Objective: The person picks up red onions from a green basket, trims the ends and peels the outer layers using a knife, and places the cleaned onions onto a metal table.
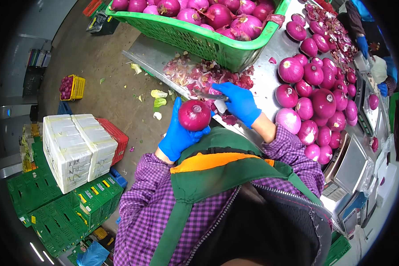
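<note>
My left hand [180, 133], in a blue glove, is closed around a red onion [194, 115] with a smooth, shiny skin. My right hand [240, 103], gloved in blue too, grips a knife [210, 95] whose blade points left, just above the onion. Blade and onion look apart. Beyond the knife, a heap of onion peelings [195, 73] lies on the metal table [265, 82]. To the right of my right hand, many red onions [314, 74] are piled on the same table.
A green crate [217, 51] full of onions stands at the table's far side. White foam boxes [68, 150] sit on green crates [60, 217] at left. A yellow crate [78, 87] is on the floor. Weighing scales [346, 164] stand at right. Another person's gloved hand [362, 44] shows at upper right.
</note>
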{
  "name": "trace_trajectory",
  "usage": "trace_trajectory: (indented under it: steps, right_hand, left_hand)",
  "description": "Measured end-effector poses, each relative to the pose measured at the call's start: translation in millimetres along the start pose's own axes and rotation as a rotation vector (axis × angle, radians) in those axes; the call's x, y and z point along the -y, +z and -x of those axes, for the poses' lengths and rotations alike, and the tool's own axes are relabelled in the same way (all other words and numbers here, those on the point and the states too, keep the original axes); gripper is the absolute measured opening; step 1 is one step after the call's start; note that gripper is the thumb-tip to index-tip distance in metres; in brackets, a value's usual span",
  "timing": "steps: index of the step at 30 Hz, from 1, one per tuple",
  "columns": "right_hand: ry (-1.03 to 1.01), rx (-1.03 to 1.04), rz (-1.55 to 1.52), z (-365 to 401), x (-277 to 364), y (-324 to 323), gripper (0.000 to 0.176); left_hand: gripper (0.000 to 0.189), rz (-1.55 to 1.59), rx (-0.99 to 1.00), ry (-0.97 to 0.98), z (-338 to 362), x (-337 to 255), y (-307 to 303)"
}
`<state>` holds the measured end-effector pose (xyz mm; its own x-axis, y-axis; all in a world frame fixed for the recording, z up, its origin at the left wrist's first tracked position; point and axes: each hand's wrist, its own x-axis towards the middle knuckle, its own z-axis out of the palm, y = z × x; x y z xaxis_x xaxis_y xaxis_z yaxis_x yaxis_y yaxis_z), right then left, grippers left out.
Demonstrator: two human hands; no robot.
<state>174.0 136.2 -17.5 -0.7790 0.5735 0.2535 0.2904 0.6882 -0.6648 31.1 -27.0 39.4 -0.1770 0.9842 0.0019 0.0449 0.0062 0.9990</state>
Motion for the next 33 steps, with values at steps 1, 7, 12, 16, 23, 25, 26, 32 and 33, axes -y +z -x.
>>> trace_trajectory:
  steps: [1, 7, 12, 16, 23, 25, 26, 32, 33]
  right_hand:
    - [-0.004, 0.000, 0.000, -1, -1, -3, 0.054]
    - [0.066, 0.084, -0.821, 8, 29, -23, 0.065]
    - [0.298, 0.088, -1.352, 13, 54, -37, 0.055]
    - [0.606, 0.006, -1.623, 40, 24, -18, 0.045]
    - [0.737, -0.061, -1.897, 61, 15, -34, 0.056]
    - [0.749, -0.113, -1.955, 63, 14, -32, 0.057]
    - [0.767, -0.157, -2.011, 64, 13, -31, 0.057]
    - [0.756, -0.088, -2.125, 70, 11, -27, 0.056]
    - [0.796, -0.089, -2.133, 69, 13, -28, 0.056]
  left_hand:
    - [0.059, -0.001, -0.003, 0.002, -2, 2, -5]
    - [0.073, 1.118, 0.019, -0.670, -22, -1, -11]
    - [0.082, 0.815, 0.089, -0.776, -29, 2, -12]
    - [0.070, 0.513, 0.144, -0.749, -35, -14, -4]
    - [0.033, 0.219, 0.016, -0.484, -55, -12, 9]
    - [0.053, 0.111, 0.035, -0.249, -62, -14, 24]
    - [0.075, 0.073, 0.114, -0.256, -66, -11, 24]
    - [0.088, 0.151, 0.204, -0.160, -79, -24, 53]
    - [0.088, 0.169, 0.221, -0.189, -80, -25, 54]
